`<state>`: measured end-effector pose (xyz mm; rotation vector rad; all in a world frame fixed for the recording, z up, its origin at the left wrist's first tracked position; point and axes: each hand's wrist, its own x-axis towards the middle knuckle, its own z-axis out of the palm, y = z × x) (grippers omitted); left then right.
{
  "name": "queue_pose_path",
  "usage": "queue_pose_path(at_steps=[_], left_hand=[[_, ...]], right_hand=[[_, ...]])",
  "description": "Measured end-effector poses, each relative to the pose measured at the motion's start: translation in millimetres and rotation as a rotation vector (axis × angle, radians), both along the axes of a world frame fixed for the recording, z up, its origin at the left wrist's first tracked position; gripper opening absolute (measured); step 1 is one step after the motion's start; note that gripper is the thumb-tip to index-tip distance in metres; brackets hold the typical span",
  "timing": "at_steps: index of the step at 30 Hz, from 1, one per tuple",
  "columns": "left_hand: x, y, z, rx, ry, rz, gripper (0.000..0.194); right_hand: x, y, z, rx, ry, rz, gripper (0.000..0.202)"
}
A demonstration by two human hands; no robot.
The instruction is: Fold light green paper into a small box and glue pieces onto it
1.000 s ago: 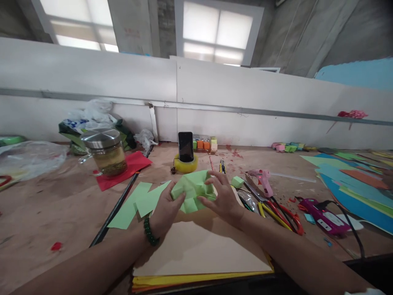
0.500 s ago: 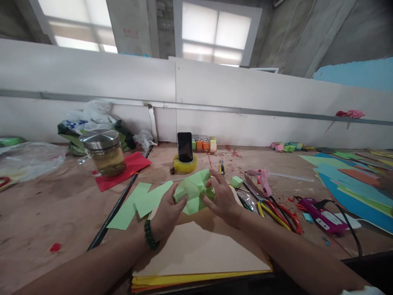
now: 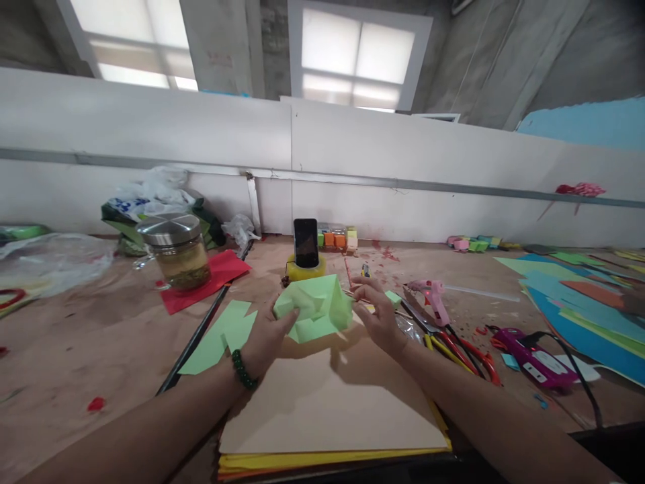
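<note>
A creased sheet of light green paper (image 3: 315, 309) is held above a stack of pale paper (image 3: 332, 403). My left hand (image 3: 269, 333) pinches its left side, thumb on top. My right hand (image 3: 377, 312) is at the paper's right edge with its fingers apart and curved; the paper there stands up in a fold, and I see no grip on it. Flat green paper pieces (image 3: 216, 343) lie left of my left hand. Beyond my right hand sits a small folded green paper cube (image 3: 393, 298).
A phone (image 3: 306, 242) leans upright on a yellow tape roll (image 3: 307, 269). To the right lie a pink glue gun (image 3: 431, 299), red-handled scissors (image 3: 461, 349) and a purple power strip (image 3: 534, 359). A lidded glass jar (image 3: 179, 259) stands on red paper (image 3: 229, 269) at left.
My right hand has moved right, off the middle of the green paper, and its fingers have spread. The paper has opened wider. My left hand has shifted slightly left with it.
</note>
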<state>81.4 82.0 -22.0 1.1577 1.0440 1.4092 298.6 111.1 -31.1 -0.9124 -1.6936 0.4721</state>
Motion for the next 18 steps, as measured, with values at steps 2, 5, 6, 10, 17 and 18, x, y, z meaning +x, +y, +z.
queue_pose_path(at_steps=[2,5,6,10,17,18], left_hand=[[-6.2,6.0,-0.3,-0.03,-0.055,0.0,0.056],[-13.9,13.4,-1.8,-0.065,-0.095,-0.026,0.054],[-15.7,15.0,-2.4,-0.078,-0.101,-0.043,0.053],[-18.7,17.0,-3.2,-0.131,-0.09,-0.102,0.047],[-7.0,0.9,4.5,-0.086,0.175,-0.484,0.031],[-3.9,-3.1,6.2,-0.045,0.255,-0.525,0.027]], right_hand=[[5.6,6.4,2.2,-0.151,0.096,0.044,0.009],[15.8,18.8,4.1,-0.334,0.089,0.121,0.006],[19.7,22.9,5.0,-0.38,0.059,0.148,0.005],[35.2,32.0,14.6,-0.591,-0.097,0.288,0.009],[24.6,12.1,29.1,-0.857,0.06,0.527,0.04],[19.2,6.7,28.0,-0.894,0.023,0.578,0.047]])
